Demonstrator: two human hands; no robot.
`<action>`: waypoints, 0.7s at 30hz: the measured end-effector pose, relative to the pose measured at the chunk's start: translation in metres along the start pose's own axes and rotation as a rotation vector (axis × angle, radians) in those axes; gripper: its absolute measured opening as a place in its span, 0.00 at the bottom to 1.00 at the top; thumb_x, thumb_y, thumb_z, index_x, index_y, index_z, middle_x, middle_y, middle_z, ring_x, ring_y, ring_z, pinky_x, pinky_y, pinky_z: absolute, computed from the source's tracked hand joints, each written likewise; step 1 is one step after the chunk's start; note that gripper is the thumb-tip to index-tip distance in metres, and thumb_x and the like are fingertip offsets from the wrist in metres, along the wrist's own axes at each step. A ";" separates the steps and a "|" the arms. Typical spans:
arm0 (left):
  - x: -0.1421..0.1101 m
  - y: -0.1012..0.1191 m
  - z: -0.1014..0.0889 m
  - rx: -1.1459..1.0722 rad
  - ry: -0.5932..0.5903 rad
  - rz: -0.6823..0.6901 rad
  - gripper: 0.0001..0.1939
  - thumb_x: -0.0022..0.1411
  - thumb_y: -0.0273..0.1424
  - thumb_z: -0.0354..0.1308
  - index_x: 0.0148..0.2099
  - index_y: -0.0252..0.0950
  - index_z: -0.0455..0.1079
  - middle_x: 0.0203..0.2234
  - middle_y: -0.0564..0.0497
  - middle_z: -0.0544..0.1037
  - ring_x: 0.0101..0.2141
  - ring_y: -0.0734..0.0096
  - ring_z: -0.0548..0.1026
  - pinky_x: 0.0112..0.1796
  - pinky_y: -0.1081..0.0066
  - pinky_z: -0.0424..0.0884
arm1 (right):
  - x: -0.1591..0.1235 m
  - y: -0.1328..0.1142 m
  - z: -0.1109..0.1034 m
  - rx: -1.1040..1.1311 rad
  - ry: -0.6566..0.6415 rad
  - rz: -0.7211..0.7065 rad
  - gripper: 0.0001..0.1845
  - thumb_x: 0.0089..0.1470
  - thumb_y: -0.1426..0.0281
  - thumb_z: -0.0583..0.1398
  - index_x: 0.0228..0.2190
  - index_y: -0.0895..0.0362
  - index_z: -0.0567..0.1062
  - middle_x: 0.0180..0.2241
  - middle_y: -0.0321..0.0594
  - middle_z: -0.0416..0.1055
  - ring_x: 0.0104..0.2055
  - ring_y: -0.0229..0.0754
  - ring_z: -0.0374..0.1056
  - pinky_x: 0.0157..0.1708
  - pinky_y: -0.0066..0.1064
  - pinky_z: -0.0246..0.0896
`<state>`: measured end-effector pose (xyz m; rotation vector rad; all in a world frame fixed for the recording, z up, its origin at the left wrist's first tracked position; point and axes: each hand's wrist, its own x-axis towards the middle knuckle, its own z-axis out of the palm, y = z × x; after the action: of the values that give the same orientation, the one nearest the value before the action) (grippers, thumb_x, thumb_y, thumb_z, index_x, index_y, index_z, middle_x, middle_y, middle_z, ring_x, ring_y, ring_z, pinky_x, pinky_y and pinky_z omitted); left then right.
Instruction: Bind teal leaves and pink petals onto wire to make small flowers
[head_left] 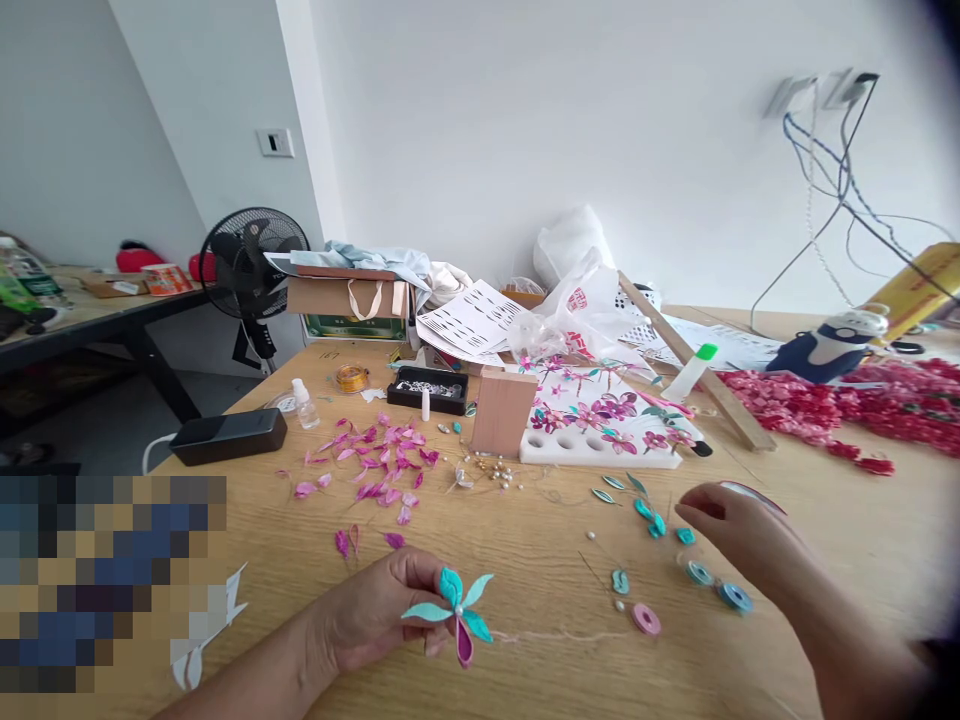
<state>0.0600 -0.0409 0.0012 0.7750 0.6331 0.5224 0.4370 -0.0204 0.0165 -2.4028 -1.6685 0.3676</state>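
My left hand (375,612) pinches a fabric flower (459,608) by its back, low in the middle of the view. The flower has teal and pale green petals, one magenta petal and a white bead at its centre. A pale thread (555,637) trails from it to the right. My right hand (731,525) is over the table on the right, fingertips together beside several small teal petals (656,525). Whatever those fingers hold, if anything, is too small to make out. A pink thread spool (646,619) and blue-green spools (735,598) lie near it.
Pink petals (390,455) are scattered left of centre, with pearl beads (499,472) beside them. Behind are a wooden block (502,412), a black tray (427,390) and a white foam board (600,455) bearing finished flowers. A black power box (229,436) sits at the left edge.
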 end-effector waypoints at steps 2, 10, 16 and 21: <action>0.000 0.001 0.000 0.003 -0.009 0.000 0.09 0.41 0.30 0.65 0.20 0.30 0.69 0.15 0.54 0.67 0.16 0.80 0.65 0.21 0.77 0.61 | -0.007 -0.010 0.003 0.042 -0.109 -0.103 0.12 0.46 0.62 0.52 0.23 0.54 0.71 0.24 0.38 0.70 0.29 0.43 0.66 0.26 0.30 0.54; 0.000 0.000 0.000 0.001 -0.040 0.018 0.06 0.41 0.28 0.65 0.21 0.32 0.71 0.17 0.53 0.69 0.17 0.80 0.66 0.21 0.78 0.61 | -0.022 -0.031 0.014 0.050 -0.380 -0.283 0.05 0.37 0.70 0.56 0.20 0.55 0.73 0.22 0.34 0.70 0.26 0.39 0.63 0.24 0.26 0.50; 0.000 0.000 -0.001 -0.026 -0.031 0.018 0.06 0.40 0.28 0.66 0.21 0.32 0.72 0.17 0.53 0.69 0.16 0.80 0.66 0.20 0.78 0.61 | -0.022 -0.037 0.013 0.059 -0.365 -0.267 0.05 0.38 0.73 0.54 0.16 0.56 0.67 0.17 0.32 0.64 0.22 0.35 0.56 0.20 0.26 0.43; 0.000 0.000 -0.001 -0.019 -0.035 0.018 0.06 0.41 0.28 0.66 0.21 0.32 0.72 0.18 0.53 0.69 0.17 0.79 0.67 0.20 0.78 0.61 | -0.019 -0.030 0.008 0.093 -0.329 -0.229 0.06 0.42 0.72 0.51 0.17 0.56 0.64 0.17 0.33 0.64 0.21 0.35 0.57 0.19 0.25 0.44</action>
<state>0.0591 -0.0403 0.0010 0.7711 0.5890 0.5292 0.4010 -0.0271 0.0193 -2.1433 -1.9857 0.8170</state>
